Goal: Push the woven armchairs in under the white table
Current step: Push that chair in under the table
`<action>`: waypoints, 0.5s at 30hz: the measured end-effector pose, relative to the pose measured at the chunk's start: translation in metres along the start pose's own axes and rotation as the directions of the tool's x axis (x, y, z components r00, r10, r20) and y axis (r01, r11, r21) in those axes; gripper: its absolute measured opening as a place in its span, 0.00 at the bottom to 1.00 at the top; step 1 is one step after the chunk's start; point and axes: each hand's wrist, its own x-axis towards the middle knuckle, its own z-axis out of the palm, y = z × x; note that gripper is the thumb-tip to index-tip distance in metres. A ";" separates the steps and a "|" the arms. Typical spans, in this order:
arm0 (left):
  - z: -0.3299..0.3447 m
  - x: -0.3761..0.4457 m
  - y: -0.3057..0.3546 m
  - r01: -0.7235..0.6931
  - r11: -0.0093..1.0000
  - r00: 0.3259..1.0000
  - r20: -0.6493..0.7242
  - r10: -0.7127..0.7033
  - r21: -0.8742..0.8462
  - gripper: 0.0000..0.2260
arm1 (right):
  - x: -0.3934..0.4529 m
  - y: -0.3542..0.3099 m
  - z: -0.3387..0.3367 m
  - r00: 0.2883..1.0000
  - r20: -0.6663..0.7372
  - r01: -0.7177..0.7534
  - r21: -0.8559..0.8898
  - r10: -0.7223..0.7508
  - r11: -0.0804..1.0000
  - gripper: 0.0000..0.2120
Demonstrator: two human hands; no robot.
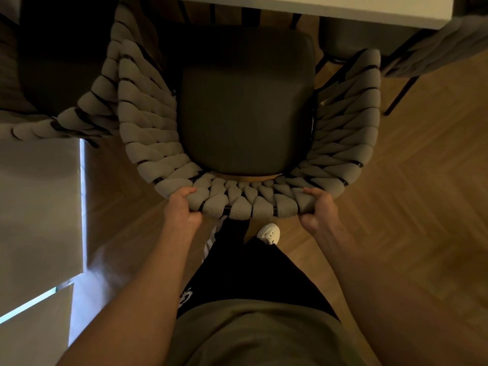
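Your left hand [182, 207] and right hand [318, 210], set apart, each grip the woven back rim of the armchair [245, 107], its seat front just under the white table [317, 9] edge.

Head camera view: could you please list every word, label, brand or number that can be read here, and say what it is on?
No text can be read.
A white printed mark sits on the person's black shorts, but it is partly hidden and too blurred to read.
The grey woven armchair, white table and white shoe show no lettering.
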 end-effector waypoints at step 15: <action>0.074 0.054 0.051 -0.075 0.989 0.997 0.008 0.075 0.127 0.21 | 0.046 -0.024 0.074 1.000 0.006 0.010 -0.106 -0.009 0.994 0.23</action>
